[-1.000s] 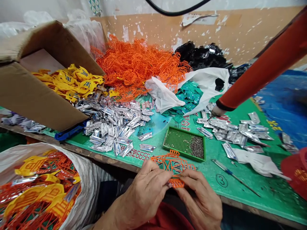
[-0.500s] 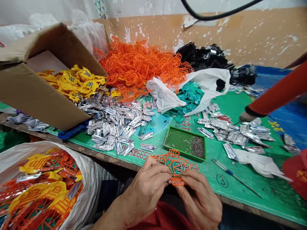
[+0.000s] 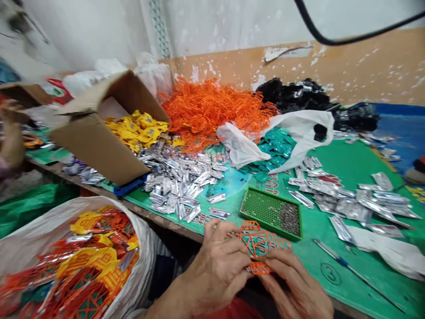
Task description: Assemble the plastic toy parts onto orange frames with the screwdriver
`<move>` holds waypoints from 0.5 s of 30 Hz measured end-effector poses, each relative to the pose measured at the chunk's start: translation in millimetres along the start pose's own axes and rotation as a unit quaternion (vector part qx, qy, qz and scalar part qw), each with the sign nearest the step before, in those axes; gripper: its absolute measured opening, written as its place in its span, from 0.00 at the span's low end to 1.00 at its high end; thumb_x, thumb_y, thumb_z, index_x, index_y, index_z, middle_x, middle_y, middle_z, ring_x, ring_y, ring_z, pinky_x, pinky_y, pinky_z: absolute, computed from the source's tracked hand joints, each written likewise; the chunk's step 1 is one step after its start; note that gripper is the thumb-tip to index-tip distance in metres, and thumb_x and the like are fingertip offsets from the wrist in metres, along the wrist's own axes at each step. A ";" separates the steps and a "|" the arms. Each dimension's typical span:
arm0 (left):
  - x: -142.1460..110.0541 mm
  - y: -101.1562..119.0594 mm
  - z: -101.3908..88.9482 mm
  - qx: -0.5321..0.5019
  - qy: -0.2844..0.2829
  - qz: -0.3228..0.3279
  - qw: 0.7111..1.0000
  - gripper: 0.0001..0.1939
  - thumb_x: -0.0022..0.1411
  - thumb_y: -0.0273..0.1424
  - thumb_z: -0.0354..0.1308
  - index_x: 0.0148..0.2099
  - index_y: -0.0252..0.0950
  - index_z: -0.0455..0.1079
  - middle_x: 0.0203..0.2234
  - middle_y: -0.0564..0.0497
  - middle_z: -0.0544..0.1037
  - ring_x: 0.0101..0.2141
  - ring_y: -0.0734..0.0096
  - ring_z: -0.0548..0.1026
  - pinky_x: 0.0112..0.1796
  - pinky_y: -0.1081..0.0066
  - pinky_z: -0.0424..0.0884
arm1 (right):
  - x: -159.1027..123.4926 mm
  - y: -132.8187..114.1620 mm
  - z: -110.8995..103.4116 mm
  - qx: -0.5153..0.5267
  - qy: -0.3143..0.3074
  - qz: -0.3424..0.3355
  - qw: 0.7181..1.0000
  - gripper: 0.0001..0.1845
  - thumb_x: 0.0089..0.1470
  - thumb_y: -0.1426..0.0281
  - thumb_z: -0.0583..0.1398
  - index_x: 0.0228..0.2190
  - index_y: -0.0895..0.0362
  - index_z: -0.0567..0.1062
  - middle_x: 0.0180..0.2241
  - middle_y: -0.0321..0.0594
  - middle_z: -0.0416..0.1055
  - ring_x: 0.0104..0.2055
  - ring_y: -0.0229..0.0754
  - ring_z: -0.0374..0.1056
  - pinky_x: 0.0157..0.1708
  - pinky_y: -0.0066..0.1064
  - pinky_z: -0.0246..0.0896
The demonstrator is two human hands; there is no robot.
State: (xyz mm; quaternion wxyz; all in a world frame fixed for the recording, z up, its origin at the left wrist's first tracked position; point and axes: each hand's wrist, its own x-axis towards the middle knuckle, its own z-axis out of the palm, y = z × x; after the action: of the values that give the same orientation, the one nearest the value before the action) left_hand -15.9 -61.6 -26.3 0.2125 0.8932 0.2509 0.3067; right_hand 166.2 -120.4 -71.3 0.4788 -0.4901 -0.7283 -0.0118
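Observation:
Between my two hands, at the table's front edge, is an orange plastic lattice frame (image 3: 257, 243). My left hand (image 3: 217, 257) pinches its left and lower part, fingers curled together. On the lower right side, my right hand (image 3: 292, 281) grips it between thumb and fingers. Whether a smaller part is also under the fingertips is hidden. Just beyond the frame lies a green mesh tray (image 3: 255, 206) with small metal screws (image 3: 289, 218) heaped at its right end. A screwdriver (image 3: 343, 261) with a long thin shaft rests to the right.
Silver pieces (image 3: 179, 177) are piled behind my left hand, more at right. A tilted cardboard box (image 3: 99, 146) holds yellow parts. Orange frames (image 3: 215, 108) form a heap behind, beside a white bag (image 3: 308, 122) of green parts. A white sack (image 3: 146, 248) stands lower left. Another person's arm (image 3: 11, 137) shows far left.
My view has swung left, so everything sits further right and lower. The orange-red sleeved arm at right has mostly left view. Both hands keep hold of the orange frame.

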 end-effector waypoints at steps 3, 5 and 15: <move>-1.0 -0.2 -2.1 0.016 -0.013 -0.001 1.000 0.05 0.63 0.24 0.56 0.32 0.32 0.69 0.29 0.51 0.77 0.39 0.67 0.70 0.45 0.60 0.56 | 11.8 7.0 -5.2 0.081 -0.068 0.010 0.994 0.05 0.60 0.70 0.58 0.35 0.56 0.74 0.30 0.40 0.75 0.31 0.35 0.75 0.30 0.19 0.71; -3.6 -1.2 -2.0 0.010 0.005 -0.013 1.000 0.05 0.62 0.22 0.54 0.32 0.32 0.68 0.27 0.51 0.76 0.35 0.69 0.70 0.41 0.63 0.57 | 20.7 9.1 -9.5 0.137 -0.109 0.024 0.984 0.05 0.59 0.71 0.58 0.37 0.54 0.74 0.32 0.39 0.75 0.33 0.36 0.75 0.32 0.19 0.72; -11.9 -1.5 0.1 -0.062 -0.058 -0.085 0.993 0.04 0.59 0.21 0.54 0.34 0.33 0.69 0.27 0.52 0.72 0.31 0.73 0.68 0.33 0.72 0.61 | 31.9 -0.9 -13.2 0.240 -0.180 0.058 0.952 0.08 0.57 0.76 0.59 0.35 0.52 0.75 0.33 0.35 0.76 0.35 0.34 0.74 0.36 0.19 0.70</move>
State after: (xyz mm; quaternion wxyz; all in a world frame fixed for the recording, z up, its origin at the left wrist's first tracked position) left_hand -24.5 -67.4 -32.4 0.3069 0.8698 0.2942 0.2504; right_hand 172.7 -104.9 -41.1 0.4436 -0.3959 -0.7538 0.2798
